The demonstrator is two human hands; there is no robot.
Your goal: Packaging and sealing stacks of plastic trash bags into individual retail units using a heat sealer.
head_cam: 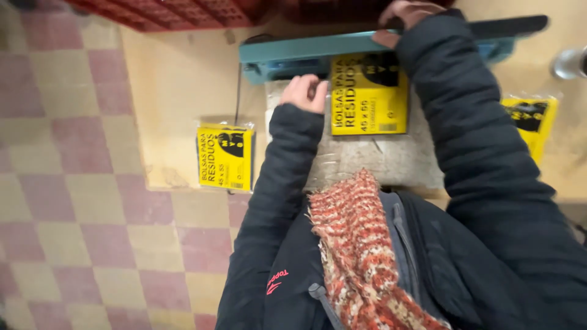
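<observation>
While your right hand (408,12) presses its fingers flat on the teal heat sealer's arm (318,46), your left hand (304,93) curls against the yellow packet (369,95) under it; two like packets (225,157) (531,119) lie aside, apparently done.

Warm, even indoor light, moderately bright, no hard shadows. Slight motion blur overall; steel object (570,63) at right edge soft with glare. Dark sleeves underexposed.
</observation>
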